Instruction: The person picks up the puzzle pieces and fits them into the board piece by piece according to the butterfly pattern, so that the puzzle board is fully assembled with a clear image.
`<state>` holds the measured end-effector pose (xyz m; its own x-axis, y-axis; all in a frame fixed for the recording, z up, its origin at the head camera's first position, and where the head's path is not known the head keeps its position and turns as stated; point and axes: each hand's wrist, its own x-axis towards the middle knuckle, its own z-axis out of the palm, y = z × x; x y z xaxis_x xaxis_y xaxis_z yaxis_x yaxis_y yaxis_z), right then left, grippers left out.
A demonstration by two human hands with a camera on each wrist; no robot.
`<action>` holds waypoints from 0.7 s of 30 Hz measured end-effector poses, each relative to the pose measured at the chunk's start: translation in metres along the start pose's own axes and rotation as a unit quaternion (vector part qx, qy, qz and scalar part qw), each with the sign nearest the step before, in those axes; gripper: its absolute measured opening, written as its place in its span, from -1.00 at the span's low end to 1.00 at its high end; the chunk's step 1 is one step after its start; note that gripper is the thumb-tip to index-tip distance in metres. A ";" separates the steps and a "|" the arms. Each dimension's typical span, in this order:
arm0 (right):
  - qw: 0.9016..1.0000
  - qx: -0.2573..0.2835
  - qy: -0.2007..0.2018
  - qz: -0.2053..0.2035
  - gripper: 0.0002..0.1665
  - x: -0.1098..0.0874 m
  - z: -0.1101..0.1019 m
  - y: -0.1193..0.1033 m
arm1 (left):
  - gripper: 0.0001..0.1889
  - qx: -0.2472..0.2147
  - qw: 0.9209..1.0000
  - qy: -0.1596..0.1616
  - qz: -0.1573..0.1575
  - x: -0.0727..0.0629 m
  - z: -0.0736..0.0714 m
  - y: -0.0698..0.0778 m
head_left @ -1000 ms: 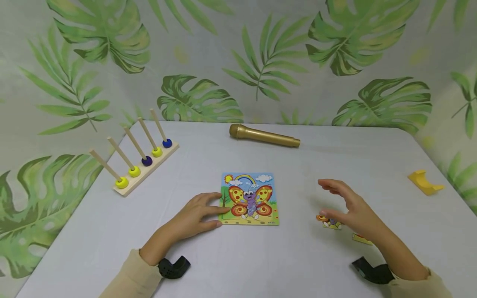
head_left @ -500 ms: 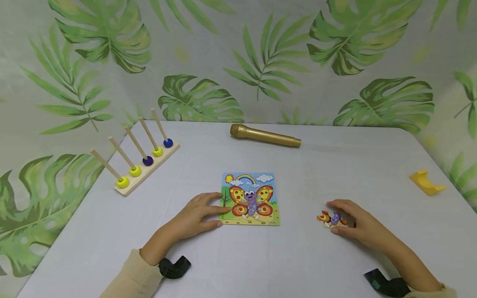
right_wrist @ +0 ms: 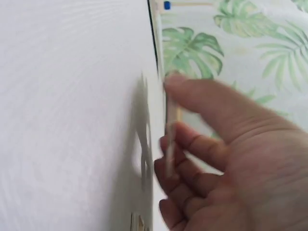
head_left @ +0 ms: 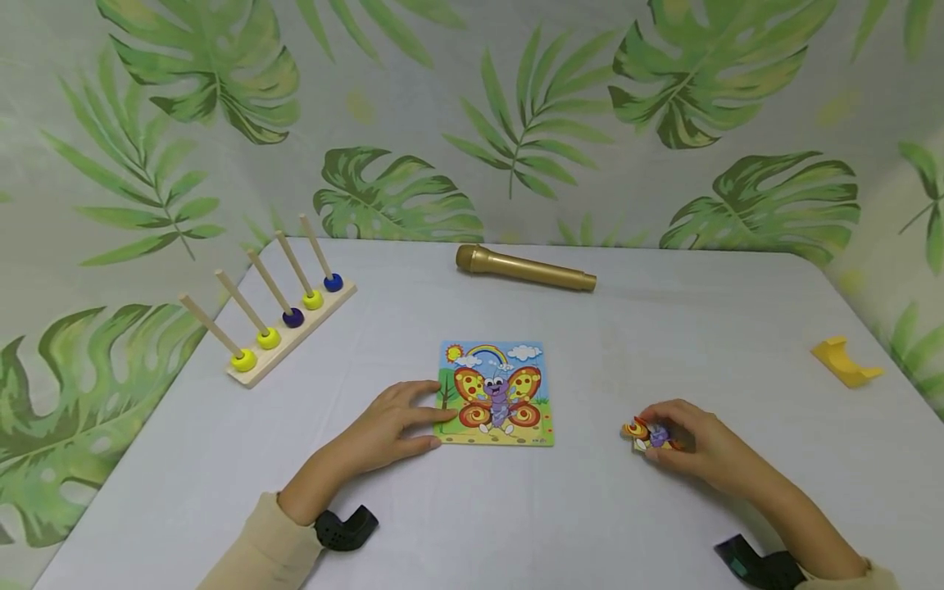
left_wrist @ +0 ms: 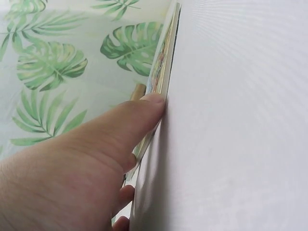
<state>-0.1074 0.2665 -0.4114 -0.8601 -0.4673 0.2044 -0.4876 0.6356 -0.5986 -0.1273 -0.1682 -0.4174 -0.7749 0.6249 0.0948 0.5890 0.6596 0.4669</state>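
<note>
A square butterfly puzzle board (head_left: pixel 497 393) lies flat on the white table. My left hand (head_left: pixel 391 419) rests at its left side, fingers stretched out, with a fingertip over the picture and the thumb at the lower left corner. In the left wrist view, that thumb touches the edge of the board (left_wrist: pixel 166 62). To the right of the board, my right hand (head_left: pixel 701 442) pinches a puzzle piece (head_left: pixel 655 436) printed with part of the butterfly. In the right wrist view the piece (right_wrist: pixel 170 120) appears edge-on between thumb and fingers, raised off the table.
Another small piece (right_wrist: pixel 136 222) lies on the table under the right hand. A wooden peg stand (head_left: pixel 291 332) with yellow and blue beads stands at the left. Behind the board lies a gold toy microphone (head_left: pixel 525 268). A yellow curved block (head_left: pixel 844 362) sits far right.
My right hand has come down from above the puzzle piece, pinched it, and shifted it slightly left and off the table. The left hand and the board have stayed in place.
</note>
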 end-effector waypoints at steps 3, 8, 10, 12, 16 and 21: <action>1.000 0.017 0.010 -0.018 -0.53 0.008 -0.001 -0.012 | -0.60 0.001 1.000 -0.001 0.000 0.000 0.000 0.000; 0.996 0.057 0.032 -0.052 -0.50 0.029 0.003 -0.048 | -0.60 -0.002 1.000 -0.001 0.000 0.000 0.001 -0.001; 0.994 0.082 0.032 -0.063 -0.49 0.039 0.009 -0.061 | -0.60 -0.003 1.000 0.000 0.001 0.001 0.001 -0.001; 0.992 0.097 0.031 -0.069 -0.49 0.049 0.017 -0.073 | -0.60 -0.003 1.000 0.002 0.002 0.001 0.001 -0.001; 0.990 0.120 0.020 -0.076 -0.51 0.069 0.036 -0.087 | -0.60 -0.002 1.000 0.001 0.002 0.001 0.002 -0.002; 0.991 0.104 -0.020 -0.079 -0.50 0.090 0.065 -0.091 | -0.60 -0.003 1.000 0.004 0.006 0.001 0.001 -0.003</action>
<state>-0.1306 0.1269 -0.3895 -0.7669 -0.5777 0.2795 -0.5702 0.4136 -0.7097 -0.1294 -0.1691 -0.4200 -0.7695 0.6294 0.1078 0.5973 0.6497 0.4702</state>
